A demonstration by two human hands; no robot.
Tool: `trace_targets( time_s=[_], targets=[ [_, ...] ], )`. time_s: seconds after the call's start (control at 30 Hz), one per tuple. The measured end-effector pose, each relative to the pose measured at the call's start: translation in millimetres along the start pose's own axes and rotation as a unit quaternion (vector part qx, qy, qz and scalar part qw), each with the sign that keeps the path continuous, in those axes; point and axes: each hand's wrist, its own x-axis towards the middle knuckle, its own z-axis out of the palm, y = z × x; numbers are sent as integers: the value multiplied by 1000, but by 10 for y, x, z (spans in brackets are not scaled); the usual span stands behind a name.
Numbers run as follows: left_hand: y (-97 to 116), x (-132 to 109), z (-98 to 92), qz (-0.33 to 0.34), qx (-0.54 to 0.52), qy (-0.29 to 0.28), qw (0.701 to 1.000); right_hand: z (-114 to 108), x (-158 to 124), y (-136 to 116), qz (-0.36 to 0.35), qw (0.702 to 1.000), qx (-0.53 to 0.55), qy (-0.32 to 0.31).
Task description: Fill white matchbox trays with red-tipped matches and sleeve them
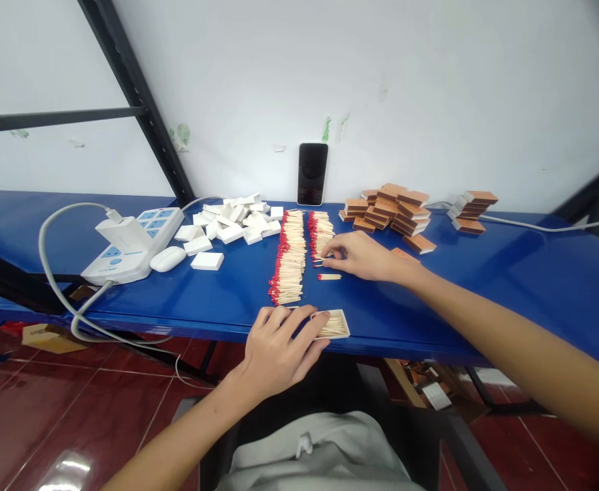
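My left hand point(277, 348) is closed around the near-left part of a small white matchbox tray point(347, 323) at the table's front edge. Matches point(334, 326) lie inside that tray, partly covered by my fingers. My right hand point(364, 255) pinches at the near end of the shorter row of red-tipped matches point(320, 230), with thumb and forefinger closed on matches there. Just in front of those fingertips lies a small separate bunch of matches point(330, 277). To the left runs a longer, thicker row of matches point(289, 258).
White boxes point(232, 217) are heaped at the back left, near a power strip point(146, 239) and a white mouse-shaped case point(167, 259). A phone point(312, 174) leans on the wall. Orange-brown matchbox sleeves point(392, 206) are piled at right, with a smaller stack point(471, 208) beyond.
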Motion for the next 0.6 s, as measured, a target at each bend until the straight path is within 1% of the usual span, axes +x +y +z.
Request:
trace_targets(
  time_s=[0.13,0.23,0.43,0.6],
  targets=[
    [2,2,-7,-1,-1,0,1000,8,-9,15,-6,1000,-1,10],
    [3,4,-10,-1,-2,0,1000,9,-2,19,-17,1000,-3,1],
    [3,-8,0,1,6,-1,1000,17,27,27,-18,1000,3,-10],
    [0,-13,11,-2,5,-5,1000,33,38,36,-11,1000,7,9]
  ],
)
